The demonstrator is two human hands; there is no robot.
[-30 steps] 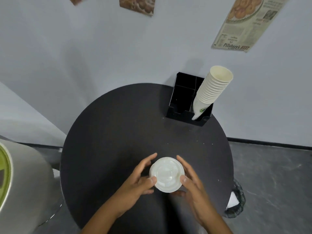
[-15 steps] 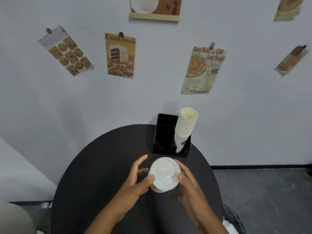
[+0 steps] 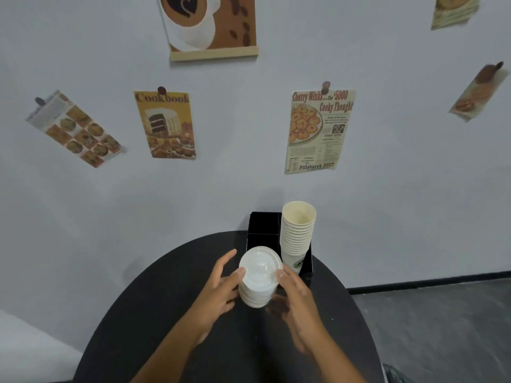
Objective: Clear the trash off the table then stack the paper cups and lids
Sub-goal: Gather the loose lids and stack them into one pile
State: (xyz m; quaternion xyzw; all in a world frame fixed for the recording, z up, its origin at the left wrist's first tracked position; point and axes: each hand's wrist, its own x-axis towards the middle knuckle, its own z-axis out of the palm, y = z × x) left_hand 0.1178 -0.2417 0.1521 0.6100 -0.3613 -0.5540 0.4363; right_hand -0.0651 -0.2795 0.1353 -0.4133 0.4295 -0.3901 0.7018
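While both hands are closing on it from either side, the lid stack (image 3: 259,277) is sitting between them above the round black table (image 3: 154,299), just in front of the black holder (image 3: 264,226). The left hand (image 3: 218,293) is pinching the stack with thumb on the top lid's rim and fingers curling round the far side, and the right hand (image 3: 297,297) is gripping the opposite side. Nested cups (image 3: 297,233) are standing in the holder's right compartment, leaning slightly, beside the lids.
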